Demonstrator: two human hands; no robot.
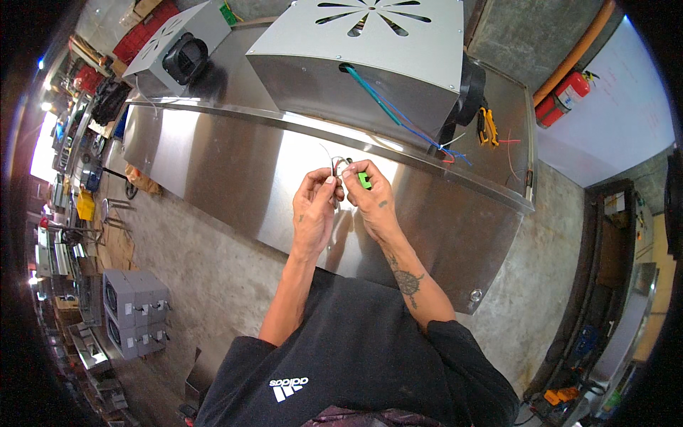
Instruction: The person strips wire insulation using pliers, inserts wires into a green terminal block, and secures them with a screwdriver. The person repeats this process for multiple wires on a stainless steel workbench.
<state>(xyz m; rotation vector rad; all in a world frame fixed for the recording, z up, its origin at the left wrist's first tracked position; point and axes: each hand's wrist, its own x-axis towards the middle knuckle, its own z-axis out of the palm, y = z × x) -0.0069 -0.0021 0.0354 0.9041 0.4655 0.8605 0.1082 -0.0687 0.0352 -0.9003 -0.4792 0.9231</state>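
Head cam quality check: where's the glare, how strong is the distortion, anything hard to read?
Head view: glare on the steel panel, washed out to white just beyond the left hand and right hand; fisheye bending toward the rim, corners black; small blown-out spots along the left edge; thin wires between the hands too fine to trace fully.

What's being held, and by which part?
Thin wires, fingertip-pinched by left hand and right hand; exact spot unclear. A green object is in the right hand, its gripped part hidden.
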